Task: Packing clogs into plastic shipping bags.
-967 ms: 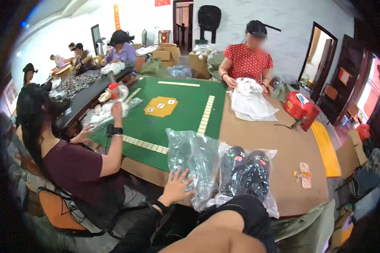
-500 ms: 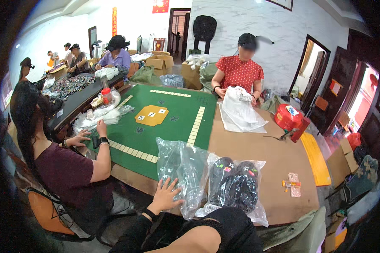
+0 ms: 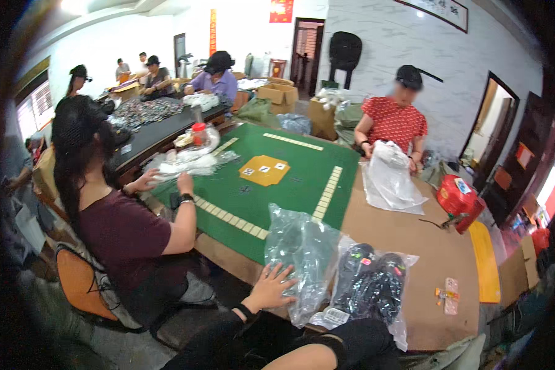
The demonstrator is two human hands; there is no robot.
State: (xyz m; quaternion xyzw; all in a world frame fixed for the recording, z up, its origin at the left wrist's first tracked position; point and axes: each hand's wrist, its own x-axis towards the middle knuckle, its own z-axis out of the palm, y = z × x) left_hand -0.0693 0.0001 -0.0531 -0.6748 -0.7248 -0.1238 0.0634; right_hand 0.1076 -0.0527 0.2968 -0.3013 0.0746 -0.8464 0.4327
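Observation:
My left hand point(image 3: 271, 290), with a black band at the wrist, lies palm down with its fingers spread. Its fingertips rest at the left edge of a flat clear plastic bag point(image 3: 305, 246); I see nothing gripped. To the right, a second clear bag holds a pair of black shoes point(image 3: 354, 277) with small pink and green decorations, and a white label point(image 3: 335, 317) shows at its lower corner. A bare stretch of limb and black cloth cross the lower edge. My right hand does not show.
A green mat point(image 3: 246, 228) with rows of pale tiles covers the brown table point(image 3: 438, 246). A person in maroon point(image 3: 129, 234) handles thin white plastic at left; one in red point(image 3: 394, 117) holds a white bag opposite. A red round package point(image 3: 456, 194) and pink phone-like case point(image 3: 451, 297) lie right.
The view has swung left, so everything sits further right and lower in the picture. My left hand stays spread at the clear bag. The person in red has tilted the head a little.

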